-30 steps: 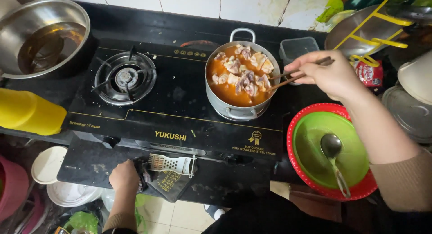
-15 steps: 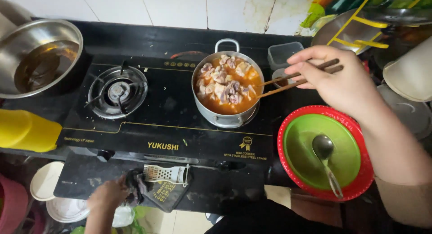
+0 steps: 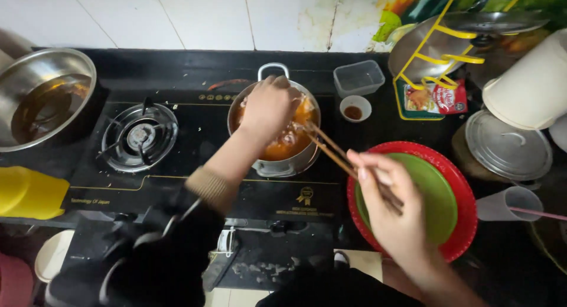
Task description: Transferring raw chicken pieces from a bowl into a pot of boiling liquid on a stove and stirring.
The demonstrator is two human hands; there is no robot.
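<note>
Here the left hand (image 3: 269, 109) reaches across the black gas stove (image 3: 195, 183) and hovers over the steel pot (image 3: 277, 165), knuckles up; whether its fingers are curled on anything or simply spread above the food cannot be told from this angle. The right hand (image 3: 393, 215) is pinched around a pair of wooden chopsticks (image 3: 331, 150), whose tips dip into the pot's orange stew (image 3: 283, 144).

The pot sits on the right-hand burner, full nearly to the brim with broth and pale chunks. It looks heavy and likely hot, and the liquid would slosh if tilted — the safest hold is judged to be the looped metal handle (image 3: 273, 68) at the far rim and its twin nearer the body, hidden under the forearm. The chopsticks are light, stiff and thin, held near their upper third; wet pieces would probably be slippery between them.

Around it: an unlit burner (image 3: 139, 137) to the left, a large steel bowl (image 3: 41, 100) of dark liquid beyond that, and something yellow (image 3: 29, 192) at the counter's edge. To the right lie a green plate set inside a red one (image 3: 449, 195), a small dipping dish (image 3: 355, 108), a clear plastic tub (image 3: 358, 77), a steel lid (image 3: 508, 144) and a yellow wire rack (image 3: 449, 41) — the stacked plates crowd the pot's right flank most closely.
</note>
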